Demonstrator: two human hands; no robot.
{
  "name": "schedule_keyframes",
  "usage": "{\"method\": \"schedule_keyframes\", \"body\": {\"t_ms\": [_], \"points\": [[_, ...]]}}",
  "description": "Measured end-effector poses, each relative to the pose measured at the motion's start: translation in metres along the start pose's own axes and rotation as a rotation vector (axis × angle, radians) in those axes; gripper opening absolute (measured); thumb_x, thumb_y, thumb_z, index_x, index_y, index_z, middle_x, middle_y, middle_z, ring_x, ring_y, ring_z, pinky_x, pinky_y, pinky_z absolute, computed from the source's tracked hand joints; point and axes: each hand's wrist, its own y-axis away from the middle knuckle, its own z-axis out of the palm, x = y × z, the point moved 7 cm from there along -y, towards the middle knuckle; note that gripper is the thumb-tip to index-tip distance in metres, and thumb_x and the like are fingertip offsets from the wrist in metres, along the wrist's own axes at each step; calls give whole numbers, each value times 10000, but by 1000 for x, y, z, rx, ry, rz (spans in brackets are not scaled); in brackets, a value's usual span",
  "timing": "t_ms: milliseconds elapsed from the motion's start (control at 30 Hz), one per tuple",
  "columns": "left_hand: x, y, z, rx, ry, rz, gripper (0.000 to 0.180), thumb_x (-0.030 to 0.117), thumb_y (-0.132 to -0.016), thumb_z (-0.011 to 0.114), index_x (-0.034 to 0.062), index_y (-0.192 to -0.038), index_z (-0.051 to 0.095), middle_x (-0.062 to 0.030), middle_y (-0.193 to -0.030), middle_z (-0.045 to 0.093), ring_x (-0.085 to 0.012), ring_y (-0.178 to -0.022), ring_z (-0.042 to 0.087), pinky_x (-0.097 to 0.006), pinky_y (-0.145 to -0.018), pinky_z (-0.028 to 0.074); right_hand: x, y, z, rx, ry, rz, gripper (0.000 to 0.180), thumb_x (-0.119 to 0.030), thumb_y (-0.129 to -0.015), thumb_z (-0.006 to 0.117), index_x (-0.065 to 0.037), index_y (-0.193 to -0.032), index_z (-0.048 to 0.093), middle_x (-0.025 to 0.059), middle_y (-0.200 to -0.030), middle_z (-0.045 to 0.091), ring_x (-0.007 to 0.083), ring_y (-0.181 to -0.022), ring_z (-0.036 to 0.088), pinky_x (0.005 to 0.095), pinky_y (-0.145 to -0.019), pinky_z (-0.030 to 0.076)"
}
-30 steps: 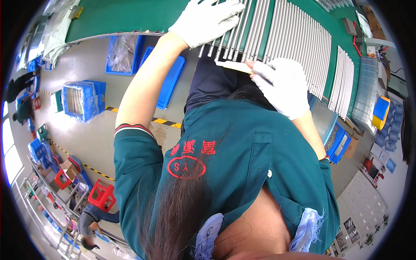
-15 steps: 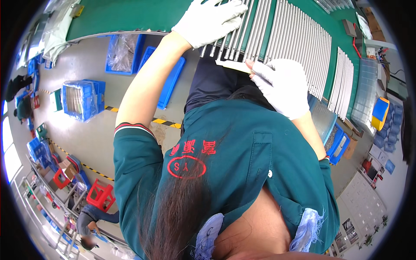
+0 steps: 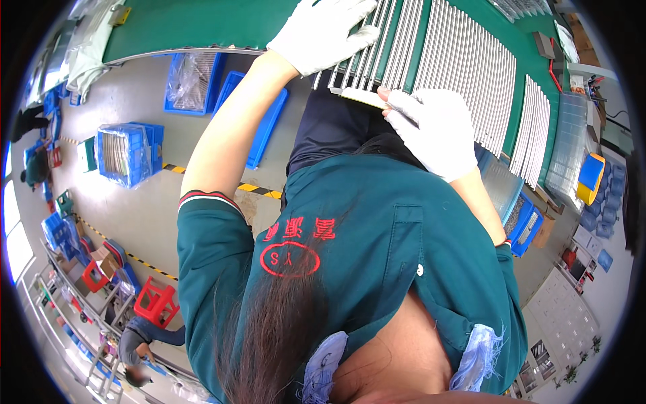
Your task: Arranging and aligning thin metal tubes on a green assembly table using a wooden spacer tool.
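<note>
Several thin silvery metal rods lie side by side in groups on the green tabletop. My left hand, in a white glove, rests with its fingers apart over the leftmost rods, partly hiding them. In a white glove too, my right hand pinches a flat, pale strip between thumb and fingers. Bare fingertips show at the grip. The strip lies crosswise at the near ends of the left rods, by the table's edge. It seems to touch some rod ends; its exact kind is unclear.
Another rod group lies at the table's right. Below the table edge stand a blue crate with wrapped parts and a blue tray. Clear plastic trays stand to the right. A wrapped blue crate is on the floor.
My right hand has shifted slightly left and up, bringing the pale strip closer to the rod ends and changing its tilt. My left hand stays nearly in place, over the left rods.
</note>
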Motion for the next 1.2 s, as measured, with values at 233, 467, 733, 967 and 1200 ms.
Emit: {"method": "schedule_keyframes", "body": {"t_ms": [233,467,733,967,1200], "points": [[3,-2,-4,9,7,0,462,366,-983,589,50,-1321,577,-191,-1340,597,-367,-1293,544,-556,-1138,362,8,-1,6,-56,-32,133,270,-292,-859,763,-151,-1089,759,3,-650,502,185,-595,550,359,-558,421],[8,0,-3,30,-55,63,470,375,-992,570,42,-1322,579,-190,-1334,601,-369,-1273,545,-555,-1129,367,9,-4,-1,-18,-14,160,273,-295,-850,766,-172,-1095,759,10,-620,484,198,-595,556,366,-564,427],[18,-11,8,-216,-16,-43,695,520,-1025,470,-3,-1483,492,-236,-1543,474,-385,-1474,389,-557,-1233,237,8,4,-4,-61,-91,159,235,-266,-845,769,-168,-1059,771,6,-621,492,183,-586,553,358,-545,424],[13,-10,15,-230,3,-54,703,528,-1032,455,0,-1496,481,-235,-1565,451,-375,-1498,362,-552,-1244,215,8,6,-4,-39,-17,140,239,-270,-845,771,-176,-1065,771,6,-627,495,196,-595,558,374,-560,434],[9,-7,18,-113,-21,-6,693,527,-1035,447,10,-1495,485,-228,-1556,462,-372,-1486,380,-555,-1241,218,8,-1,-8,51,-8,159,238,-297,-855,762,-207,-1075,770,14,-626,508,208,-594,561,371,-571,442]]}}
